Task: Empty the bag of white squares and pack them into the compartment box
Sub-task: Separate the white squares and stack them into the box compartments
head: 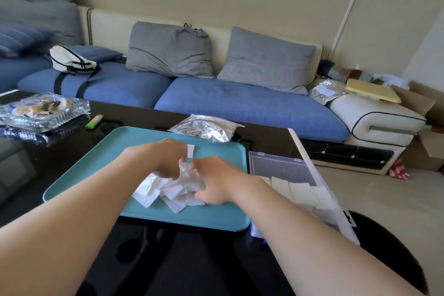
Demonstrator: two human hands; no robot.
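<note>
A heap of white squares lies on a teal tray in front of me. Both hands reach into the heap with curled fingers. My left hand is at its far left side and my right hand at its right side; each seems to gather squares, though the fingertips are hidden. One loose square lies just beyond my left hand. The silver foil bag rests flat behind the tray. To the right stands the clear compartment box with its lid open and white squares in its compartments.
The tray sits on a black glossy table. A glass ashtray and a green lighter are at the far left. A blue sofa runs behind the table. Another foil bag lies on the sofa arm.
</note>
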